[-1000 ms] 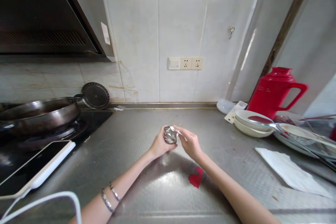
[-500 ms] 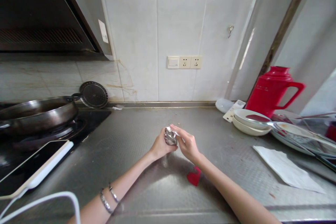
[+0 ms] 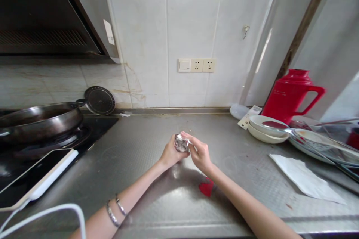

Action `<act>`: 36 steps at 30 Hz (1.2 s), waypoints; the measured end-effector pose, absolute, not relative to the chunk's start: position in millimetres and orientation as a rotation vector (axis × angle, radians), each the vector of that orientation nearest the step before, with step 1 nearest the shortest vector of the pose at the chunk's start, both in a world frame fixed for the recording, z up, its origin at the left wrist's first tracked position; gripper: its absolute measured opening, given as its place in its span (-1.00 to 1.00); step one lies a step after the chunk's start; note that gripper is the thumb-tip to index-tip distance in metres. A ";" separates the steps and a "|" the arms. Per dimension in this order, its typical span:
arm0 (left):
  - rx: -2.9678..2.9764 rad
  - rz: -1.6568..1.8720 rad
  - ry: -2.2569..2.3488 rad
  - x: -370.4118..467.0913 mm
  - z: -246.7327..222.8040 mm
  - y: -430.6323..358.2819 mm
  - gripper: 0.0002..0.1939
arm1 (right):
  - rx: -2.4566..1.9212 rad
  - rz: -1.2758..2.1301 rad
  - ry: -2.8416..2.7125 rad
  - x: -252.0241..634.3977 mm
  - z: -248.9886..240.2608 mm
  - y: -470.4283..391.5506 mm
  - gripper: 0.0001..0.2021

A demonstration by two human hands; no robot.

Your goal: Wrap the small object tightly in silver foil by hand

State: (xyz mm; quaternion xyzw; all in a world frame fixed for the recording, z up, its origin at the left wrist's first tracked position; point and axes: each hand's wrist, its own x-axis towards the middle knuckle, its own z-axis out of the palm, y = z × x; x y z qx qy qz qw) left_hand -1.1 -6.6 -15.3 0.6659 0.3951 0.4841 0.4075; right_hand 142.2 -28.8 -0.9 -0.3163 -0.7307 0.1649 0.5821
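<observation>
Container (image 3: 182, 147) between left hand (image 3: 168, 152) and right hand (image 3: 201, 154), over the middle of the table (image 3: 146, 130).

Nearest, a white cable (image 3: 75, 206) loops at the lower left, close to a phone (image 3: 36, 173), and two bracelets (image 3: 112, 214) circle the left forearm. A red scrap (image 3: 206, 188) lies on the table beside the right forearm; well off to the right lies a white napkin (image 3: 307, 179). Beyond these, the left fingers curl around the small, shiny container — holding it — while the right fingers sit narrow at its mouth, pinching a white wad (image 3: 186, 140) too small to make out clearly. Farther on, a pan (image 3: 45, 125) stands on the stove (image 3: 102, 124) at the left; stacked bowls (image 3: 265, 136) stand at the right, near a red flask (image 3: 287, 97). Farthest back — a tiled wall (image 3: 190, 22) with sockets (image 3: 203, 65).
</observation>
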 end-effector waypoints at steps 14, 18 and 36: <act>1.724 1.177 1.052 1.7 -15.6 -10.9 -0.39 | -0.835 0.214 -1.673 144.4 -5.2 -21.8 -0.71; 1.698 1.222 1.084 1.1 -17.2 -7.9 -0.44 | -0.680 0.147 -1.742 142.6 -2.2 -27.5 -0.66; 1.751 1.231 1.104 4.0 -8.7 -17.5 -0.41 | -0.711 0.080 -1.745 146.4 0.7 -27.0 -0.65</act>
